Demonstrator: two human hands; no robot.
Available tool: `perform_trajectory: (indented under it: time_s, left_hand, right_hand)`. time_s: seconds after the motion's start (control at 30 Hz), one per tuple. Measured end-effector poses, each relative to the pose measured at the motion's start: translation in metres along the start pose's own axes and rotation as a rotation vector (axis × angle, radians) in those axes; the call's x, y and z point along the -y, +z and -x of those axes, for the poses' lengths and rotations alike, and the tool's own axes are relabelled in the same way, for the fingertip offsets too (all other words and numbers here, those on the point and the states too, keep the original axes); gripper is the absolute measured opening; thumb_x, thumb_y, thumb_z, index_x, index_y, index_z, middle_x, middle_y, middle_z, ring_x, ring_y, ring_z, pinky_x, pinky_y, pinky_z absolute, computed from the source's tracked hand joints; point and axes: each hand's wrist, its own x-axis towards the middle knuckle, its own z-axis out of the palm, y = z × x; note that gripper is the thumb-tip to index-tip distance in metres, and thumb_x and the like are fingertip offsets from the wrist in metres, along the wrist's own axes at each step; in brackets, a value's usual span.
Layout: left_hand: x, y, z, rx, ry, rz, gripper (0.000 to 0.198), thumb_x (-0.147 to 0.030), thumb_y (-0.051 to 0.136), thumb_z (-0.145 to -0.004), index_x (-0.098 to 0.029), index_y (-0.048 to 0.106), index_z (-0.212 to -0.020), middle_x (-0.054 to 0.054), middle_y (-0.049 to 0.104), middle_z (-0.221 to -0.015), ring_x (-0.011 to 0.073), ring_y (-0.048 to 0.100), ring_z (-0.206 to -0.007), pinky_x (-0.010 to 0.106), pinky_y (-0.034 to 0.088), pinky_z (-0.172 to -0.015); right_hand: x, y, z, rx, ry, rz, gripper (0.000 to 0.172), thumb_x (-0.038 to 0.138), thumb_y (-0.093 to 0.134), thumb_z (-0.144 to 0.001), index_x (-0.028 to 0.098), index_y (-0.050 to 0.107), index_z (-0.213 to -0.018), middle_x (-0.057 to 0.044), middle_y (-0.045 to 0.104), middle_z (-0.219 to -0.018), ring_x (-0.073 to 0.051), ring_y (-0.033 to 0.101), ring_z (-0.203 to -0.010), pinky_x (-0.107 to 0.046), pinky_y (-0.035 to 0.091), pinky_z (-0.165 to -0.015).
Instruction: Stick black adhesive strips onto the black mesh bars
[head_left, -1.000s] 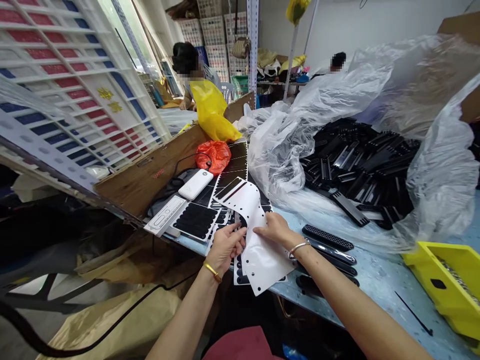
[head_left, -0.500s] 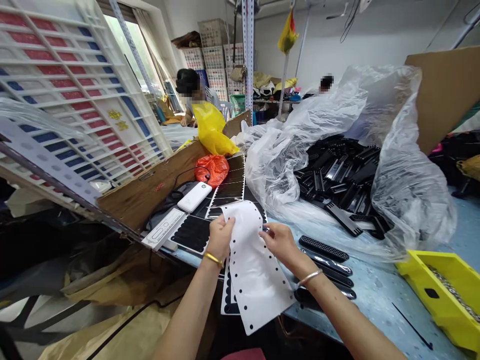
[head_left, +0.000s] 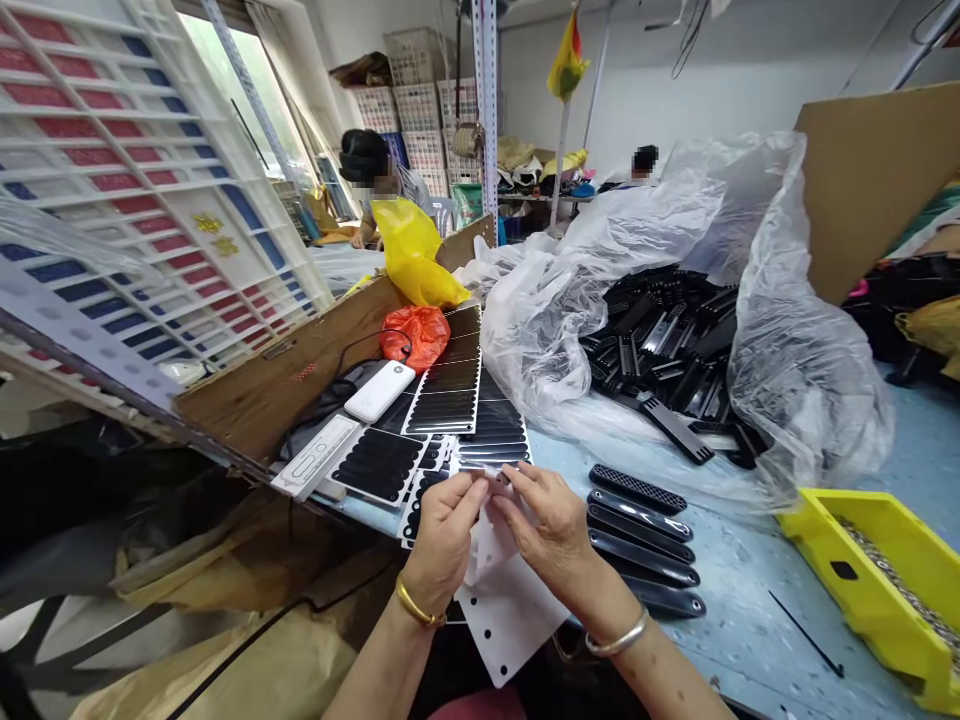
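A white backing sheet (head_left: 517, 625) with round dark holes along its edges hangs over the table's front edge, its upper end bent up between my hands. My left hand (head_left: 444, 535) pinches that end between thumb and fingers. Close beside it, my right hand (head_left: 551, 525) also has thumb and fingers closed at the sheet's top edge; anything small between the fingertips is hidden. Behind my hands lie sheets of black strip stickers (head_left: 446, 385), some overlapping. Just right of my right hand, several long black plastic pieces (head_left: 641, 550) lie in a row, one with a crosshatched face (head_left: 637, 487).
A clear plastic bag (head_left: 547, 330) spreads around a heap of black plastic parts (head_left: 667, 330). At right stands a yellow bin (head_left: 817, 540) of small metal pieces, near a thin black rod (head_left: 806, 632). A white power bank (head_left: 380, 391) and red bag (head_left: 416, 337) sit left.
The sheet's upper end has come down and folded toward me. My right hand has moved left and down to meet my left hand, which has also lowered. The view has shifted slightly.
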Motion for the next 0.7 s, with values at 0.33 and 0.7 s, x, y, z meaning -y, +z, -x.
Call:
perform_trajectory:
  time_s: [0.33, 0.7]
  left_hand:
    - [-0.001, 0.007, -0.002, 0.083, 0.124, -0.373, 0.019, -0.027, 0.056, -0.085, -0.016, 0.067, -0.075, 0.001, 0.062, -0.069, 0.0133, 0.053, -0.065, 0.022, 0.042, -0.062]
    - [0.012, 0.003, -0.016, 0.09, -0.044, -0.299, 0.02, -0.036, 0.063, -0.079, -0.017, 0.067, -0.073, 0.001, 0.058, -0.067, 0.0124, 0.049, -0.06, 0.021, 0.038, -0.055]
  right_hand:
    - [0.007, -0.017, -0.005, 0.102, 0.372, -0.366, 0.024, 0.03, 0.066, -0.083, 0.017, 0.073, -0.101, -0.008, 0.076, -0.083, -0.019, 0.071, -0.071, -0.026, 0.055, -0.058]
    - [-0.017, -0.055, -0.025, -0.021, 0.619, -0.459, 0.012, 0.024, 0.069, -0.071, 0.018, 0.068, -0.06, 0.0, 0.061, -0.049, -0.012, 0.053, -0.043, -0.023, 0.043, -0.042]
